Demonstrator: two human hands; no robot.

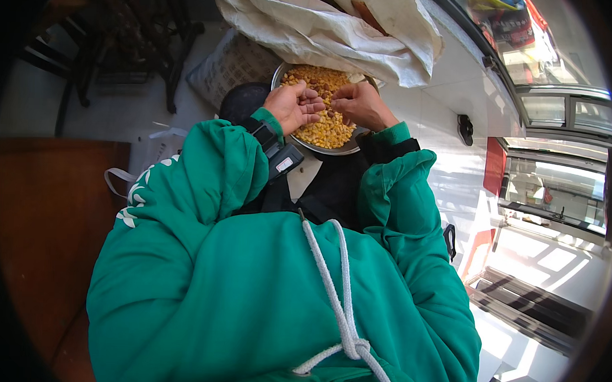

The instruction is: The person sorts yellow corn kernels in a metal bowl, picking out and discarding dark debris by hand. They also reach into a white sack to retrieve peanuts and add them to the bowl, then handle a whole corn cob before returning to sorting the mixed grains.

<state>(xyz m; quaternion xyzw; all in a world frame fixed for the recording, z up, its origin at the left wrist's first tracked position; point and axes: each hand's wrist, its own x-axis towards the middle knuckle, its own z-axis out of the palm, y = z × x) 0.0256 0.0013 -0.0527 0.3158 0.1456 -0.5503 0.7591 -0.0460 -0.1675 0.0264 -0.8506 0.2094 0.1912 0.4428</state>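
Observation:
A round metal basin (332, 152) lies in front of me, filled with yellow corn kernels (324, 133). Several reddish-brown peanuts or similar nuts (327, 86) are scattered on top of the corn. Over the basin's left side is my left hand (294, 109), its palm turned up and its fingers loosely curled and apart; I see nothing in it. My right hand (363, 107) hovers over the right side, fingertips drawn together close to the left fingers. Whether a small piece sits between those fingertips cannot be made out.
A crumpled white woven sack (331, 33) hangs over the basin's far side. Behind it on the left leans a printed sack (234, 62). Dark wooden furniture legs (173, 70) stand far left, with a brown wooden panel (52, 222) nearer. One dark slipper (465, 130) lies on the tiles at right.

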